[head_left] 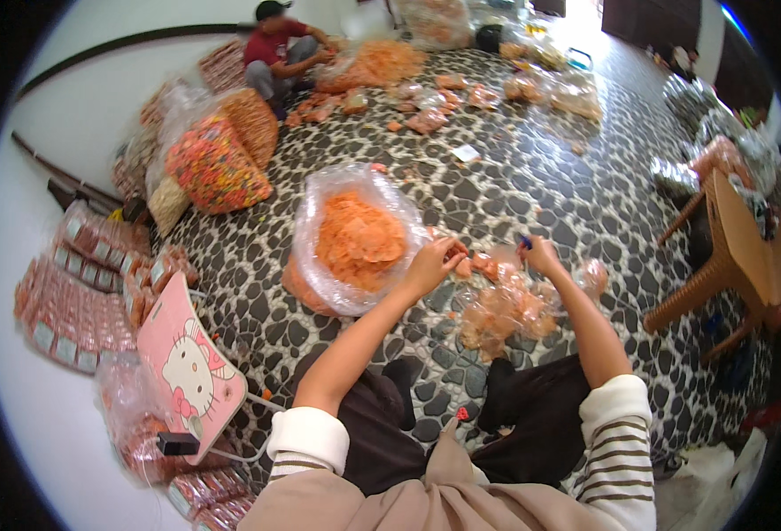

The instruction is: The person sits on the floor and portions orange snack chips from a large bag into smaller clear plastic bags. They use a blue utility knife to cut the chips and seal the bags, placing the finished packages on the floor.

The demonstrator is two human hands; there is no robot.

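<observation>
My left hand (442, 264) reaches past the right edge of a big open plastic bag (309, 208) with orange chips (359, 237) heaped inside. Its fingers are curled together beside small orange pieces (464, 266); what they pinch, if anything, I cannot make out. In my right hand (543, 257) is a small blue object (525, 241), its exact kind too small to tell. Between and below both hands, clear packets of orange chips (506, 310) lie in a loose pile on the floor.
A pink folding table (191, 376) and stacked packets (76, 292) line the left. Large filled bags (218, 164) stand behind them, near a crouching person (277, 55) among orange chips. At right is a brown plastic chair (731, 248). The floor (479, 195) has a stone pattern.
</observation>
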